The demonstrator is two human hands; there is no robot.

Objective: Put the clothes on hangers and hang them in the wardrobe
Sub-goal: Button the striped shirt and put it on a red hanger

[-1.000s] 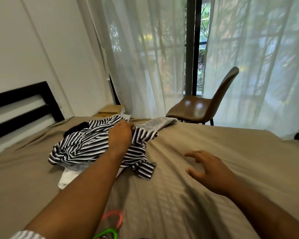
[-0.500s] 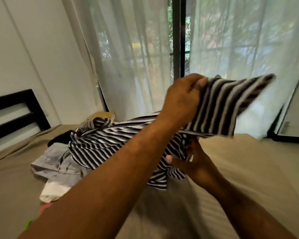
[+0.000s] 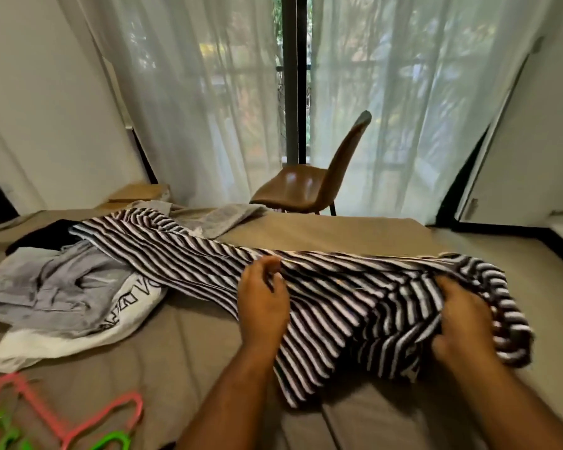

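A black-and-white striped garment lies stretched across the bed, from the clothes pile on the left to the right. My left hand pinches its upper edge near the middle. My right hand grips a bunched fold at its right end. On the left lie a grey garment, a white garment with black lettering beneath it, and a black garment behind. Pink hangers and green hangers rest at the bottom left corner.
The bed has a tan sheet. A brown chair stands beyond its far edge before sheer curtains and a window. Another grey cloth lies at the far edge. A cardboard box sits at the back left.
The striped garment was lifted off the pile by my left hand, swung right and laid out flat across the bed. My right hand now grips its right end.
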